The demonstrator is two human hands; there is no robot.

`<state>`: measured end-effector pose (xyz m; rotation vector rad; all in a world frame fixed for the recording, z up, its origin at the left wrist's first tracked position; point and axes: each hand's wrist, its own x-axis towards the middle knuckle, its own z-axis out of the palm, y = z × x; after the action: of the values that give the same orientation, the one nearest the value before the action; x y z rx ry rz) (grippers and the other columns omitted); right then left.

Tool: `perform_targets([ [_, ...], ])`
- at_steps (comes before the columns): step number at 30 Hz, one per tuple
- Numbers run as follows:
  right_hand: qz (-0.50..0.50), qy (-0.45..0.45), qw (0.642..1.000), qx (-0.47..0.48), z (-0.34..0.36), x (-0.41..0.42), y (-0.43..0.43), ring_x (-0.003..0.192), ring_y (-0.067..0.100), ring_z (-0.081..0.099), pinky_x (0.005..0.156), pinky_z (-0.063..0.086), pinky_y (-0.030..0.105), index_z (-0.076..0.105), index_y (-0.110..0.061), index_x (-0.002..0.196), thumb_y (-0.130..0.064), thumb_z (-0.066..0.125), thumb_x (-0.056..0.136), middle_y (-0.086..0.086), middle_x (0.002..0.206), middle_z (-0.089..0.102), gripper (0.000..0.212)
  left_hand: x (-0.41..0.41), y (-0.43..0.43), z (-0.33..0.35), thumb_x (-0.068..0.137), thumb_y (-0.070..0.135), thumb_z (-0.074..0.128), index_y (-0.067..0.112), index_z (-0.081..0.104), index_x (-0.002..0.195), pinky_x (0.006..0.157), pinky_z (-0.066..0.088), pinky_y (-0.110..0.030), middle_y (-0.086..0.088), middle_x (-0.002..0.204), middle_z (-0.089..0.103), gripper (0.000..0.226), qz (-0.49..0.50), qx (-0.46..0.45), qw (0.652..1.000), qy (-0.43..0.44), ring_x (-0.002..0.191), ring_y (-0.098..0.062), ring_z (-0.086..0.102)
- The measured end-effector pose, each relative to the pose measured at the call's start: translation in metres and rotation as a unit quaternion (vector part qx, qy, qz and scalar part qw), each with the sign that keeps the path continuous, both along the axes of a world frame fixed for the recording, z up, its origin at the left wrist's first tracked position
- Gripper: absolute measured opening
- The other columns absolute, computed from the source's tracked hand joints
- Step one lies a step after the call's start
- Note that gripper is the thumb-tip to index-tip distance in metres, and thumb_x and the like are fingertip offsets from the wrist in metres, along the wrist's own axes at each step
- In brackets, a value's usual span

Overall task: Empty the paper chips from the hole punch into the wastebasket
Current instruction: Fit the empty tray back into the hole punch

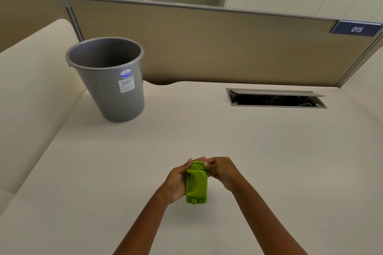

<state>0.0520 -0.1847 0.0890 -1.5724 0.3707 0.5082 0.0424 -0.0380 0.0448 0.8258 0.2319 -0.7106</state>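
A lime-green hole punch (196, 184) is held just above the cream desk (269, 161), near its front middle. My left hand (177, 182) cups the punch along its left side. My right hand (221, 172) pinches its far end with the fingertips. A grey plastic wastebasket (107, 76) with a white label stands upright on the desk at the far left, well apart from both hands. Its inside shows dark; I cannot tell what lies in it. No paper chips are visible.
A rectangular cable hatch (275, 99) lies open in the desk at the far right. A tan partition (228, 47) with a blue "015" plate (356, 29) closes off the desk's far edge. The desk's side wing (31, 99) extends along the left.
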Motion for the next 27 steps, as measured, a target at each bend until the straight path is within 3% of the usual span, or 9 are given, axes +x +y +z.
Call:
perform_targets([
  [2, -0.006, -0.01, 1.0, -0.015, 0.0, 0.0, 0.0, 0.066, 0.025, 0.053, 0.061, 0.048, 0.021, 0.063, 0.016, 0.103, 0.007, 0.05, 0.088, 0.021, 0.091, 0.063, 0.021, 0.001, -0.002, 0.001, 0.097, 0.032, 0.031, 0.012, 0.068, 0.106, 0.08, 0.054, -0.037, -0.011, 0.097, 0.074, 0.043, 0.003, -0.004, 1.0, 0.005, 0.092, -0.026, 0.07],
  [3, -0.01, -0.018, 1.0, -0.009, 0.001, -0.001, 0.001, 0.068, 0.025, 0.055, 0.059, 0.049, 0.019, 0.064, 0.015, 0.103, 0.006, 0.05, 0.088, 0.023, 0.097, 0.063, 0.022, 0.001, -0.003, 0.002, 0.097, 0.032, 0.032, 0.01, 0.068, 0.104, 0.077, 0.055, -0.036, -0.012, 0.093, 0.075, 0.042, 0.012, -0.003, 1.0, 0.01, 0.088, -0.025, 0.07],
  [6, -0.042, -0.024, 0.998, 0.029, 0.002, -0.004, 0.0, 0.069, 0.013, 0.062, 0.057, 0.051, 0.015, 0.069, -0.004, 0.079, -0.001, 0.054, 0.088, 0.012, 0.092, 0.068, 0.017, 0.004, -0.007, 0.003, 0.097, 0.031, 0.036, 0.008, 0.067, 0.095, 0.062, 0.058, -0.032, -0.01, 0.074, 0.074, 0.039, 0.055, 0.008, 0.998, 0.029, 0.068, -0.021, 0.07],
  [8, -0.034, -0.023, 0.998, 0.049, 0.002, -0.006, -0.001, 0.072, 0.01, 0.065, 0.059, 0.051, 0.015, 0.07, -0.011, 0.083, -0.009, 0.056, 0.088, 0.004, 0.086, 0.07, 0.015, 0.005, -0.008, 0.004, 0.097, 0.031, 0.036, 0.007, 0.067, 0.09, 0.058, 0.058, -0.032, -0.011, 0.07, 0.074, 0.039, 0.079, 0.001, 0.996, 0.039, 0.062, -0.021, 0.07],
  [12, -0.014, 0.02, 0.994, 0.103, -0.002, -0.009, -0.002, 0.073, 0.014, 0.065, 0.067, 0.054, 0.021, 0.066, -0.006, 0.101, -0.008, 0.054, 0.09, 0.005, 0.083, 0.068, 0.016, 0.008, -0.006, 0.002, 0.098, 0.03, 0.033, 0.002, 0.065, 0.093, 0.075, 0.05, -0.043, -0.014, 0.075, 0.076, 0.042, 0.135, -0.059, 0.987, 0.059, 0.068, -0.026, 0.071],
  [14, 0.012, 0.045, 0.993, 0.106, -0.005, -0.013, -0.004, 0.069, 0.012, 0.068, 0.066, 0.056, 0.021, 0.066, -0.001, 0.098, -0.003, 0.052, 0.09, 0.006, 0.078, 0.07, 0.016, 0.011, -0.003, 0.002, 0.099, 0.028, 0.03, -0.001, 0.061, 0.097, 0.082, 0.046, -0.041, -0.015, 0.079, 0.076, 0.042, 0.172, -0.095, 0.979, 0.056, 0.075, -0.026, 0.072],
  [18, 0.023, 0.083, 0.99, 0.115, -0.009, -0.019, -0.008, 0.064, 0.012, 0.071, 0.062, 0.059, 0.021, 0.067, -0.004, 0.083, 0.002, 0.052, 0.089, 0.004, 0.068, 0.073, 0.017, 0.015, 0.005, 0.004, 0.1, 0.028, 0.028, 0.001, 0.061, 0.097, 0.083, 0.045, -0.039, -0.012, 0.078, 0.077, 0.042, 0.205, -0.091, 0.974, 0.038, 0.079, -0.021, 0.071],
  [24, 0.013, 0.079, 0.986, 0.144, -0.008, -0.021, -0.007, 0.067, 0.014, 0.071, 0.063, 0.059, 0.019, 0.068, -0.001, 0.084, 0.003, 0.052, 0.089, 0.007, 0.073, 0.073, 0.017, 0.014, 0.005, 0.01, 0.1, 0.029, 0.026, 0.003, 0.06, 0.097, 0.086, 0.043, -0.039, -0.01, 0.077, 0.077, 0.043, 0.217, -0.091, 0.972, 0.027, 0.089, -0.024, 0.065],
  [27, 0.009, 0.068, 0.989, 0.127, -0.007, -0.022, -0.004, 0.071, 0.015, 0.068, 0.065, 0.058, 0.019, 0.065, 0.007, 0.099, 0.005, 0.053, 0.087, 0.009, 0.079, 0.069, 0.016, 0.013, 0.004, 0.011, 0.1, 0.028, 0.026, 0.003, 0.06, 0.097, 0.086, 0.043, -0.039, -0.01, 0.076, 0.077, 0.042, 0.222, -0.087, 0.971, 0.025, 0.094, -0.024, 0.059],
])
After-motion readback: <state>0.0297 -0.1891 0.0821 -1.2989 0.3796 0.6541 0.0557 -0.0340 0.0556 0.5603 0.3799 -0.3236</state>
